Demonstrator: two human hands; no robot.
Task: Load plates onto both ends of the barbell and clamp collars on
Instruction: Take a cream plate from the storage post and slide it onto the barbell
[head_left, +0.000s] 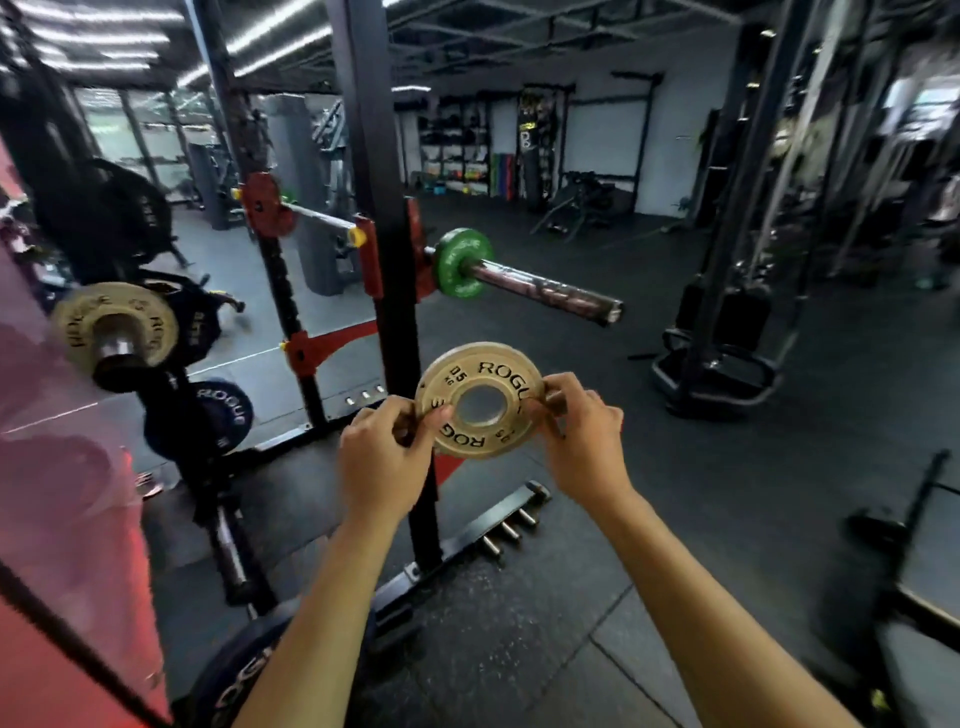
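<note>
I hold a small tan plate marked ROGUE and 0.5 KG in front of me, its face toward me. My left hand pinches its left rim and my right hand pinches its right rim. Above and beyond the plate, the barbell sleeve sticks out to the right from the black rack upright. One green plate sits on that sleeve against the rack. The rest of the sleeve is bare, and I see no collar on it.
At the left, a storage peg carries another tan plate with dark blue plates below and behind it. A large dark plate leans near my left forearm. Short pegs stick up from the rack's floor rail. A black machine base stands at right.
</note>
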